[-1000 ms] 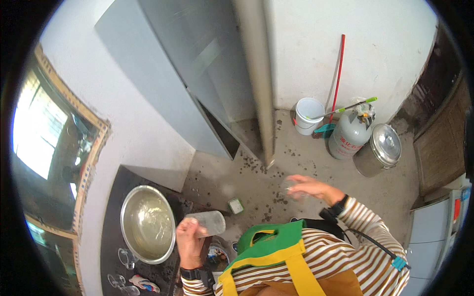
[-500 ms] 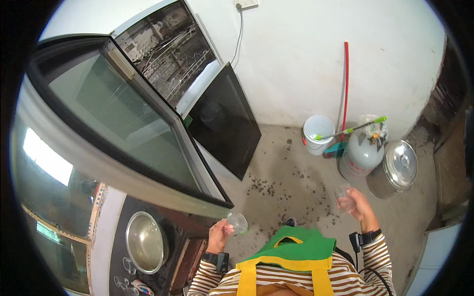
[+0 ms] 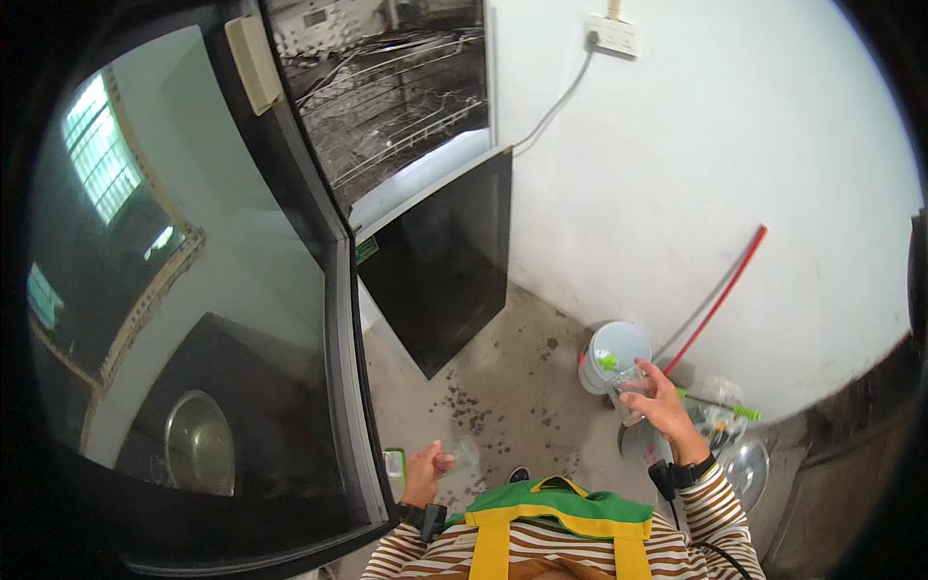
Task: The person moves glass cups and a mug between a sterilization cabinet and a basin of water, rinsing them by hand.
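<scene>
My left hand is closed round a clear drinking glass, low beside the edge of a dark-framed glass cabinet door that stands wide ajar. Farther right and higher, my right hand grips a second clear glass between thumb and fingers. That glass overlaps the white bucket behind it in the view. Ahead stands a tall cabinet with wire racks in its upper compartment. Its lower dark door is swung out at an angle.
By the white wall stand a white bucket, a red pole and a grey gas cylinder, partly hidden by my right arm. A lidded metal pot is beside them. The door glass reflects a metal basin. Dark spots mark the concrete floor.
My view has swung left and come closer to the cabinet, so its glass door now fills the left side. Both hands still hold their glasses; the right one appears higher, in front of the bucket.
</scene>
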`<state>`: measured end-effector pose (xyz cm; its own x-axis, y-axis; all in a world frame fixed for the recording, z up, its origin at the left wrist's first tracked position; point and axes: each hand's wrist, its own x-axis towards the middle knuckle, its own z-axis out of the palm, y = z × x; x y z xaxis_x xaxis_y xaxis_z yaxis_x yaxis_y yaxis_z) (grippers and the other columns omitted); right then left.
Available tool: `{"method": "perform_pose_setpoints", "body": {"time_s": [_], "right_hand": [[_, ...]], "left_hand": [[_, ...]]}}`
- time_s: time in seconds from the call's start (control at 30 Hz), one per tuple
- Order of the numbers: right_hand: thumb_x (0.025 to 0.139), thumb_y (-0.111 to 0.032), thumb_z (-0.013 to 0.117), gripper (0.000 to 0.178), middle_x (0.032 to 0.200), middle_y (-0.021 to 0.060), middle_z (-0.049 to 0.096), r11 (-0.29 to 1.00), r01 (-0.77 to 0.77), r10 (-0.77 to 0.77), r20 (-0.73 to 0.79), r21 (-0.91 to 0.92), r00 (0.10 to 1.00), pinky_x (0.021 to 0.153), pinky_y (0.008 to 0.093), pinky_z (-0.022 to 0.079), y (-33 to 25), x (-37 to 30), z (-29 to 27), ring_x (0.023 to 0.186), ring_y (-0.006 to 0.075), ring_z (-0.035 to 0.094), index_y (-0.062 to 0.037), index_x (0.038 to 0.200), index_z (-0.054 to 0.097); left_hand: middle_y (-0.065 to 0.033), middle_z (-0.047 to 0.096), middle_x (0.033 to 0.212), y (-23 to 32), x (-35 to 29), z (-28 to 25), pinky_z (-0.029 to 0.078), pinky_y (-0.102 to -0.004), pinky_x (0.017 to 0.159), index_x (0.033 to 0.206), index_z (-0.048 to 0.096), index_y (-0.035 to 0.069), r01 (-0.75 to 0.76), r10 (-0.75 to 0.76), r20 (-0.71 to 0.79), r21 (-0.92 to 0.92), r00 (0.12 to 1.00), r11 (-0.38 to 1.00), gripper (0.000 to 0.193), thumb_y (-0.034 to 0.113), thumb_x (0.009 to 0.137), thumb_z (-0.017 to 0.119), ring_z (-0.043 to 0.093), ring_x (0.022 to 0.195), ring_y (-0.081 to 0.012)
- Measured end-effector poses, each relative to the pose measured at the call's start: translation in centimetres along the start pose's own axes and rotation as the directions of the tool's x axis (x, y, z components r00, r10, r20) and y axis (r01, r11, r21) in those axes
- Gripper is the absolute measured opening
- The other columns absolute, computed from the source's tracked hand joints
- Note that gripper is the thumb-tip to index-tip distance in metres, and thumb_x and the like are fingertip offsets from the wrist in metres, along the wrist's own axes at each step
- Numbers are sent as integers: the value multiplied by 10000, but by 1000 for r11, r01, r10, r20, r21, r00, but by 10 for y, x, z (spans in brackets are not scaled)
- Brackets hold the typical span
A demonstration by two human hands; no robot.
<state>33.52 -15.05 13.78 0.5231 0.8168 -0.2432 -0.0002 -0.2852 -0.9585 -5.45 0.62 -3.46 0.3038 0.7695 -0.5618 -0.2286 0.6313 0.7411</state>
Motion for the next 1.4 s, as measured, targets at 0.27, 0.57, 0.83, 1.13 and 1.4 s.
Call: {"method": "perform_pose_setpoints", "body": {"time_s": [0.27, 0.57, 0.83, 1.13, 1.4], "right_hand": [[776, -95, 789, 720, 1137, 96, 626, 982, 182, -173, 168, -44, 971, 797, 283, 503, -47, 133, -5, 937, 132, 590, 68, 1380, 433], [776, -85, 788, 692, 1101, 90, 628, 906, 420, -367, 394, -54, 843, 786, 283, 518, -138, 259, -11, 909, 131, 602, 69, 1361, 453], [792, -73, 768, 700, 1205, 126, 563, 920, 369, -376, 551, 129, 745, 774, 287, 526, -188, 382, -10, 964, 151, 611, 65, 1386, 423], [796, -74, 773, 693, 1195, 135, 532, 861, 435, -476, 714, 261, 514, 786, 281, 523, -287, 472, 81, 926, 144, 612, 69, 1378, 425], [700, -317, 824, 847, 1243, 227, 560, 621, 783, -475, 791, -10, 386, 874, 343, 502, -376, 561, 231, 1005, 241, 607, 53, 1368, 456]], "left_hand": [[-67, 614, 703, 21, 30, 34, 537, -325, 593, 785, 595, 39, -87, 61, -213, -113, 975, 990, 221, 194, 938, 631, 604, 594, -175], [-52, 617, 689, 11, 80, 90, 541, -332, 564, 799, 602, 50, -221, 123, -432, -185, 894, 957, 178, 171, 921, 649, 623, 585, -184], [-48, 612, 667, 52, 101, 184, 555, -323, 559, 794, 594, 64, -376, 196, -544, -243, 816, 894, 165, 153, 915, 662, 629, 564, -172], [-30, 601, 663, 71, 103, 191, 506, -308, 544, 840, 621, 51, -462, 222, -713, -159, 665, 873, 182, 207, 933, 631, 609, 571, -163], [-96, 644, 667, 118, 190, 158, 527, -317, 552, 823, 617, 15, -437, 168, -730, -194, 662, 878, 196, 183, 916, 654, 626, 557, -195]]}}
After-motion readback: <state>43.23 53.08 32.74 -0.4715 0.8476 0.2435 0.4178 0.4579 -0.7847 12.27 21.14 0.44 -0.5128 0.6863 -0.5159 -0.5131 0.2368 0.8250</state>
